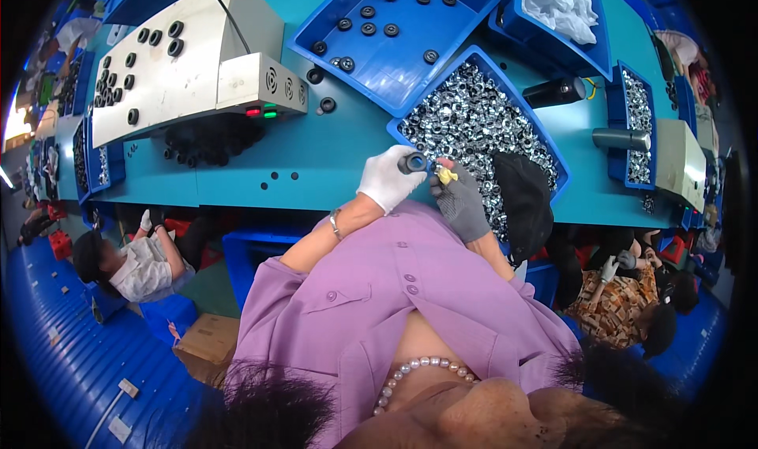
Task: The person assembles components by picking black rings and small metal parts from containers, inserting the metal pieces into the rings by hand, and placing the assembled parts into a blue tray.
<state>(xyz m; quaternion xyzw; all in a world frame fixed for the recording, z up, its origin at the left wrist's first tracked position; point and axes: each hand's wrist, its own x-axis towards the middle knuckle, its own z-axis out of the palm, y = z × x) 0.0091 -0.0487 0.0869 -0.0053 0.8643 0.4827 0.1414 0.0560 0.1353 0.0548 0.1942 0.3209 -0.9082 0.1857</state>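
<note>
My left hand, in a white glove, is closed around a small black round part at the table's front edge. Right beside it is my right hand in a grey glove, with yellow wrapping on a finger. Its fingers are pinched together near the black part, and a small bluish bit shows between the hands. What the right fingers hold is too small to make out. Just beyond both hands stands a blue bin heaped with shiny metal rings. A black cloth hangs over its near right corner.
Behind is a blue tray with scattered black wheels. A cream machine at left carries black rings on top, with more piled beneath. At right are a black cylinder, a metal cylinder and another ring bin. Other people sit on both sides.
</note>
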